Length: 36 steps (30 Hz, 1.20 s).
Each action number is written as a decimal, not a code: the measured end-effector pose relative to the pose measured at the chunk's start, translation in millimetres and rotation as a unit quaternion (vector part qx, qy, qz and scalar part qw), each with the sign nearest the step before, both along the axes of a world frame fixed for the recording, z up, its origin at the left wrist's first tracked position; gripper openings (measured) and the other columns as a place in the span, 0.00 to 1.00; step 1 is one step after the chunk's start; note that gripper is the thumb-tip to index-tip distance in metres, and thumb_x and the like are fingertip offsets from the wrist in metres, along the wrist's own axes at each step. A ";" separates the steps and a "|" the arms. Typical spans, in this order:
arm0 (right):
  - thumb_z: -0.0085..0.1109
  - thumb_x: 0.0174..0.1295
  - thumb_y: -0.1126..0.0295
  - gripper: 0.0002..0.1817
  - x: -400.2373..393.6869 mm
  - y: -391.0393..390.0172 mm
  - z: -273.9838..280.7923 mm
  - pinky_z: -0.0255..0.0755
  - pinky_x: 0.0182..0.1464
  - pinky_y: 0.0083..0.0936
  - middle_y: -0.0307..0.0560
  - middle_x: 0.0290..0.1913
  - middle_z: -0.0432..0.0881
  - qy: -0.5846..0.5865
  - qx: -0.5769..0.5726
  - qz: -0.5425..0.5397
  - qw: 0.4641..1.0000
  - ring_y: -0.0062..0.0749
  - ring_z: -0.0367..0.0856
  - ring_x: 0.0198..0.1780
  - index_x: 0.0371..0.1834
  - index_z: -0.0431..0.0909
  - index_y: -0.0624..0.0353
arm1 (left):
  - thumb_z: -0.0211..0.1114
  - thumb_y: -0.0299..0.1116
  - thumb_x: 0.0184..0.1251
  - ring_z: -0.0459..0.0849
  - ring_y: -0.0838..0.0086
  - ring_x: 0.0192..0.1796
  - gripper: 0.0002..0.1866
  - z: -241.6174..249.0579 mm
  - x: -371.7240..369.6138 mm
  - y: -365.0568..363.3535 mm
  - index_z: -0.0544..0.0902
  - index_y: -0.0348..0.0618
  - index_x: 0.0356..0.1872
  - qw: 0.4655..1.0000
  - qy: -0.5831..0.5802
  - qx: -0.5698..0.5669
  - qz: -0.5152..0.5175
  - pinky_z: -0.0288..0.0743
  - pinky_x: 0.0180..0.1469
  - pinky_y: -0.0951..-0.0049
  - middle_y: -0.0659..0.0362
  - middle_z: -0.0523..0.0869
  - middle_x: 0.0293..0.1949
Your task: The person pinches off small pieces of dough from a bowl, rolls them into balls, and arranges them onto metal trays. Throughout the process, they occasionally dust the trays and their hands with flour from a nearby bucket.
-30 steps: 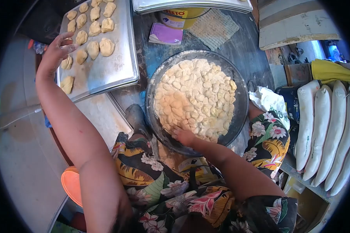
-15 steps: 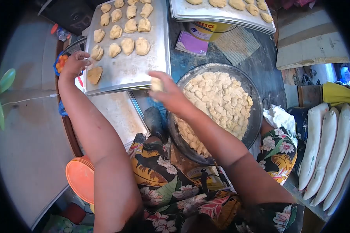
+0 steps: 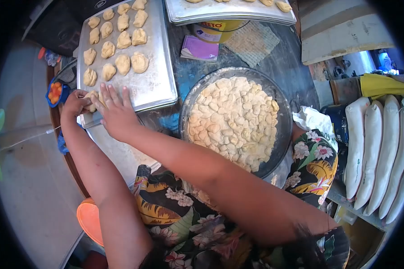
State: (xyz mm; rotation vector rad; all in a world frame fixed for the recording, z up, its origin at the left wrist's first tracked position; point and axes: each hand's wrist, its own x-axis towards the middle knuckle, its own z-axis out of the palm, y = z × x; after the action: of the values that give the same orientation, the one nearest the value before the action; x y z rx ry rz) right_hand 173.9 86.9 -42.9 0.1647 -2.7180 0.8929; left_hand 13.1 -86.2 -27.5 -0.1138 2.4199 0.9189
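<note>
At the near left corner of a metal baking tray (image 3: pixel 155 87), both my hands meet over a piece of dough (image 3: pixel 92 99). My left hand (image 3: pixel 74 106) has its fingertips closed on the piece's left side. Fingers stretched out and apart, my right hand (image 3: pixel 116 114) lies over its right side, hiding part of it. Rows of dough lumps (image 3: pixel 122 64) sit on the tray beyond my hands. To the right stands a wide dark basin (image 3: pixel 280 134) heaped with many small floury dough pieces (image 3: pixel 231 119).
Another tray (image 3: pixel 238 17) with dough is raised at the back, by a yellow bucket (image 3: pixel 211 32). A purple booklet (image 3: pixel 199 48) and a woven mat (image 3: pixel 252 42) lie on the dark table. Long white filled bags (image 3: pixel 375 148) stand at right; an orange plastic item (image 3: pixel 90 219) is lower left.
My right hand has swung left from above the tray's near right edge, bringing a dough lump to the corner beside my left hand. The view has shifted, so the tray appears further left.
</note>
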 end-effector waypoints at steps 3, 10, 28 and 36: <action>0.53 0.57 0.61 0.32 57.9 51.4 11.6 0.36 0.67 0.55 0.59 0.69 0.48 0.005 -0.057 0.061 0.997 0.49 0.47 0.71 0.66 0.58 0.51 | 0.69 0.34 0.47 0.79 0.72 0.40 0.21 45.9 30.0 38.1 0.76 0.39 0.43 0.997 0.021 -0.064 0.031 0.74 0.36 0.70 0.59 0.79 0.37; 0.57 0.58 0.64 0.26 240.8 167.9 77.6 0.62 0.53 0.38 0.51 0.49 0.71 -0.196 -0.458 0.192 0.846 0.45 0.68 0.52 0.60 0.65 0.55 | 0.68 0.36 0.50 0.77 0.67 0.48 0.29 101.2 11.0 29.5 0.72 0.32 0.53 0.959 0.272 -0.052 -0.054 0.68 0.52 0.70 0.49 0.79 0.47; 0.54 0.63 0.62 0.20 292.6 169.2 211.9 0.55 0.21 0.21 0.44 0.32 0.74 0.340 -0.621 0.210 0.674 0.23 0.65 0.19 0.59 0.69 0.39 | 0.68 0.35 0.49 0.75 0.52 0.50 0.23 48.8 207.1 234.0 0.76 0.39 0.48 0.925 0.257 -0.104 -0.261 0.68 0.54 0.63 0.45 0.77 0.47; 0.45 0.59 0.68 0.16 284.6 189.7 173.1 0.69 0.29 0.24 0.40 0.33 0.72 0.135 -0.180 0.175 0.959 0.32 0.71 0.26 0.50 0.72 0.54 | 0.67 0.33 0.48 0.75 0.54 0.51 0.24 38.5 198.9 250.6 0.76 0.40 0.49 0.907 0.271 -0.068 -0.316 0.68 0.54 0.64 0.47 0.77 0.47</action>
State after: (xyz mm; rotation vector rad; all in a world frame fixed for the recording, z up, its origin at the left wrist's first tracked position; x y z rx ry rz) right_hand 458.4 276.6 130.2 0.6551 -2.2648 1.3348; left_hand 212.1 164.4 11.0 0.9399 2.7224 0.5108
